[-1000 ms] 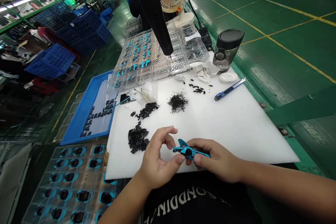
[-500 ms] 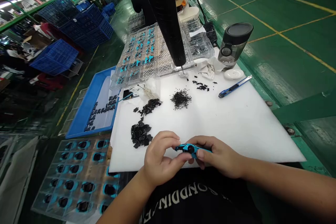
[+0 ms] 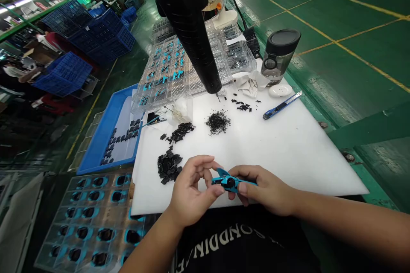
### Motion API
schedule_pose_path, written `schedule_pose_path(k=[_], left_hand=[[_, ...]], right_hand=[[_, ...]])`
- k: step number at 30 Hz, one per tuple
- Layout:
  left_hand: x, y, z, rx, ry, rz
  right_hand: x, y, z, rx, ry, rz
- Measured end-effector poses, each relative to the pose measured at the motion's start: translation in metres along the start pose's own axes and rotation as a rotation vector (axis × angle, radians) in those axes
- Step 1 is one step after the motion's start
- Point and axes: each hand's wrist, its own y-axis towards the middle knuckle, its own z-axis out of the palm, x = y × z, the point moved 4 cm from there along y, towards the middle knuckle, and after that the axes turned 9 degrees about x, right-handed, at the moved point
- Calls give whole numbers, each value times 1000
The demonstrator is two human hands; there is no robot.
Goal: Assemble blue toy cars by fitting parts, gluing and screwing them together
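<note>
A small blue and black toy car [image 3: 229, 182] is held above the near edge of the white work board [image 3: 282, 149]. My right hand [image 3: 265, 187] grips its right end, thumb on the near side and fingers behind. At the left end, my left hand [image 3: 195, 192] has its thumb against the car and its curled fingers behind it. A blue flap [image 3: 221, 172] on the car stands raised by the left fingertips. Left of my hands lies a pile of black plastic parts [image 3: 169, 166], with flatter black pieces [image 3: 181, 132] behind it.
A black electric screwdriver [image 3: 205, 59] hangs over a heap of tiny black screws [image 3: 218, 122]. Around the board are a utility knife [image 3: 282, 106], a dark-lidded bottle [image 3: 281, 55], a blue tray [image 3: 110, 132] and clear compartment trays [image 3: 86, 222] of blue car parts.
The blue flap on the toy car has swung up. My left fingers have lifted and opened slightly from its top. My right hand keeps its grip, and the view has shifted a little.
</note>
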Motion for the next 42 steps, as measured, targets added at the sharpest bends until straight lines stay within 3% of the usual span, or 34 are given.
schedule_pose_path(k=[4, 11, 15, 18, 22, 23, 27, 34, 42], left_hand=[[-2, -1, -2, -3, -44, 74], [-22, 3, 5, -130, 606, 358], [-26, -1, 10, -167, 808, 456], [-22, -1, 9, -182, 727, 393], [-5, 2, 4, -110, 243, 30], [-3, 2, 3, -87, 147, -6], [-9, 0, -1, -39, 80, 150], [-21, 4, 4, -52, 488, 308], [-23, 1, 10, -123, 707, 409]], right_hand=[[-2, 0, 1, 8, 16, 7], [-3, 1, 0, -9, -6, -10], [-2, 2, 1, -12, -4, -13], [-1, 1, 1, -11, -4, -18], [-1, 1, 0, -12, -2, -37], [-1, 2, 0, -12, 1, -36], [-2, 1, -1, -19, 19, -13], [-1, 0, 0, -34, -17, -9], [-4, 1, 1, 2, 4, -9]])
